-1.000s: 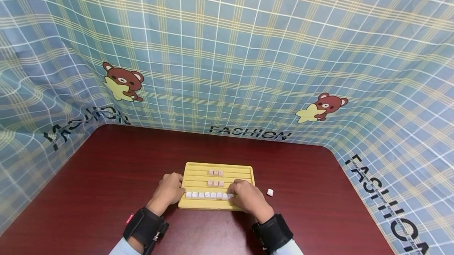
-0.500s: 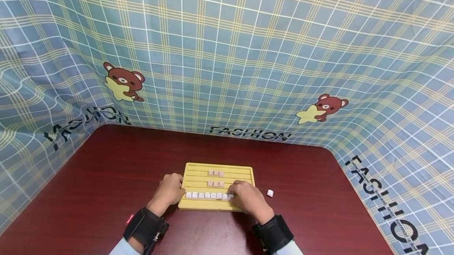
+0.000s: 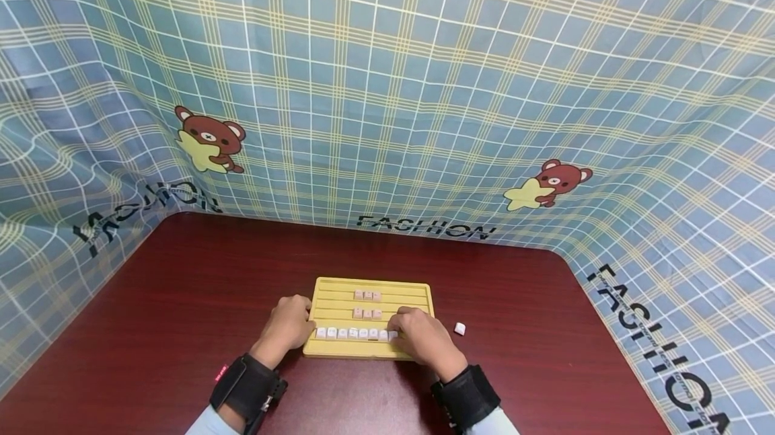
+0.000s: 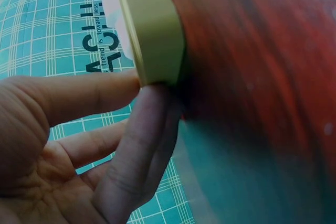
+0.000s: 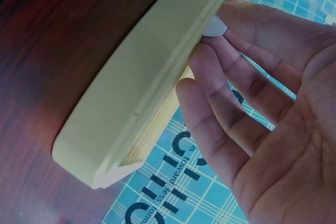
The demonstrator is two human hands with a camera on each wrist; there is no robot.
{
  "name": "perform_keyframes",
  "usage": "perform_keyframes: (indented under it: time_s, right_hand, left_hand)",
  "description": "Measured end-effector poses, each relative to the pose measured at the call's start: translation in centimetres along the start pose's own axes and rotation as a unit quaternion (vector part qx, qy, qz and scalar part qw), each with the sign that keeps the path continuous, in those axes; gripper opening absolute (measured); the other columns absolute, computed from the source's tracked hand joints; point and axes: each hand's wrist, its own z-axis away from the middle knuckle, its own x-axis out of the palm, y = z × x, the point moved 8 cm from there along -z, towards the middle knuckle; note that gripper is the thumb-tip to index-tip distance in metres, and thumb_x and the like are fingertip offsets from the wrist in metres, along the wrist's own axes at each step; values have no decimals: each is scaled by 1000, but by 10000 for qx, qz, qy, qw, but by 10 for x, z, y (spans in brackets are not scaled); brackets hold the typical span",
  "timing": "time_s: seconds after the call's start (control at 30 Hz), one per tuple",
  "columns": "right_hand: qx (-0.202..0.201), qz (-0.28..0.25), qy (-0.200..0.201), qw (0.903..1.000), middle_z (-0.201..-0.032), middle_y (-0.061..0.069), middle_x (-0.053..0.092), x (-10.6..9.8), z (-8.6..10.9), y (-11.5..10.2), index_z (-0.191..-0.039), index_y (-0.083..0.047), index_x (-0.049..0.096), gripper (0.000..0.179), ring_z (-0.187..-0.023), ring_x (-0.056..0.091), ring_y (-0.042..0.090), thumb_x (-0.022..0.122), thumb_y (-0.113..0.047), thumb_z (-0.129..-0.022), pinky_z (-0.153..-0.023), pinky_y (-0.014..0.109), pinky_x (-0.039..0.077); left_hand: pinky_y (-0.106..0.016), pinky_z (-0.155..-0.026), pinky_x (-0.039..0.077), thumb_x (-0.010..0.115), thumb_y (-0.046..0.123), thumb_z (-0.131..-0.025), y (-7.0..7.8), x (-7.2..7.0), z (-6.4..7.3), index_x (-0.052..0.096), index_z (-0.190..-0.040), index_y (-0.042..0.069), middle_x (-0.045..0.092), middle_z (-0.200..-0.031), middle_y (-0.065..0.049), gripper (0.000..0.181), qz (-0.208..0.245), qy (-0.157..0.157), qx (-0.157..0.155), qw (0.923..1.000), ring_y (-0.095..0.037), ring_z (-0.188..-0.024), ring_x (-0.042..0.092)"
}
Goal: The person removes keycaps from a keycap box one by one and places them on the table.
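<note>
A yellow grooved tray (image 3: 339, 352) lies on the table, with a row of white keycaps (image 3: 353, 333) along its near side. My left hand (image 3: 290, 322) holds the tray's left edge; in the left wrist view the thumb lies on the rim and a bent finger (image 4: 139, 135) presses against the side. Over the right end of the row, my right hand (image 3: 418, 333) has its fingers bent down. A white keycap (image 5: 214, 27) shows between its thumb and fingertips in the right wrist view. That hand hides the end of the row.
Two short groups of pink keycaps (image 3: 367, 314) sit in the tray's farther grooves. One loose white keycap (image 3: 460, 329) lies on the dark red table (image 3: 242, 267) to the right of the tray. A plaid curtain (image 3: 375, 119) hangs round the table's back and sides.
</note>
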Motion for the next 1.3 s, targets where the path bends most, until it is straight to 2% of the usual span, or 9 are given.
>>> perform_keyframes:
  time_s: [0.2, 0.53, 0.97, 1.3]
  right_hand:
    - [-70, 117, 20, 9999, -90, -4, 68, 0, -1, -1, -92, -17, 75, 13, -77, 61, 8, 78, -14, -79, -61, 23, 48]
    - [87, 199, 4, 9998, -91, -5, 67, -5, 1, 5, -92, -19, 74, 11, -77, 60, 8, 77, -18, -81, -59, 26, 48]
    - [591, -103, 121, 9981, -90, -2, 65, -23, 10, 31, -94, -15, 73, 12, -81, 64, 16, 77, -18, -83, -63, 32, 51]
    - [788, -219, 317, 9961, -87, -2, 63, -31, 18, 53, -92, -14, 72, 11, -75, 58, 10, 78, -14, -82, -60, 26, 46]
  left_hand:
    - [-36, -69, 51, 70, 4, -83, -1, 0, 0, 66, -113, -7, 66, -89, -11, 33, 2, 8, 17, 10000, -22, -83, 63]
    - [-36, -67, 51, 70, 4, -82, -2, 2, -1, 66, -113, -6, 66, -87, -10, 32, 49, 10, 12, 10000, -22, -82, 63]
    - [-37, -70, 53, 69, 4, -83, -1, 1, -1, 66, -114, -7, 69, -93, -14, 33, -1, -10, 26, 10000, -29, -91, 67]
    - [-36, -68, 51, 68, 4, -83, -1, 1, -1, 66, -112, -6, 68, -90, -12, 31, 15, -38, 8, 10000, -25, -86, 66]
